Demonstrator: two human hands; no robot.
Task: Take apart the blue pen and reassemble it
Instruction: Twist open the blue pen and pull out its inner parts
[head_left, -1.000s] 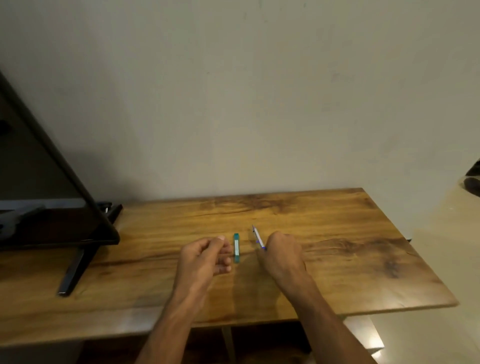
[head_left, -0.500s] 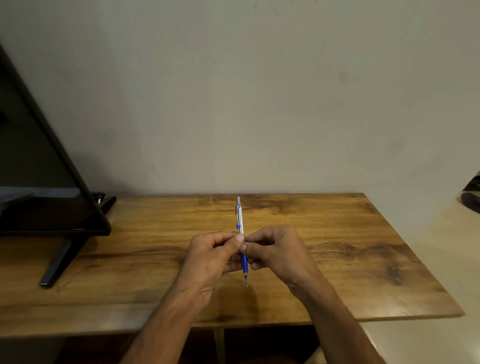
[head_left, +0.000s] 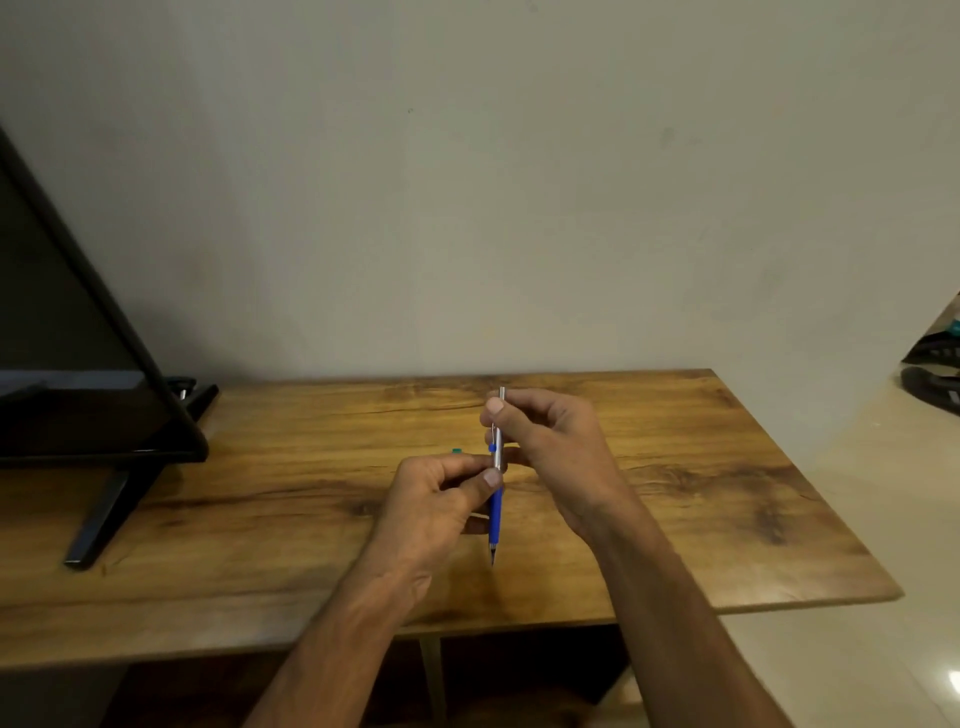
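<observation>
I hold the blue pen (head_left: 496, 512) upright above the wooden table (head_left: 727, 499), its tip pointing toward me. It has a silver upper barrel with a clip and a blue lower grip. My right hand (head_left: 553, 452) pinches the silver upper end between thumb and fingers. My left hand (head_left: 441, 499) grips the pen near where silver meets blue. The pen looks whole. A green pen (head_left: 456, 450) lies on the table behind my left hand, only its end showing.
A black monitor (head_left: 78, 405) on a stand (head_left: 104, 514) takes up the table's left end. A plain wall rises right behind the table. Dark objects (head_left: 935, 364) sit on the floor at the far right.
My right hand picked the blue pen off the table and both hands took hold of it. Since half a second ago my right hand slid up to the silver end.
</observation>
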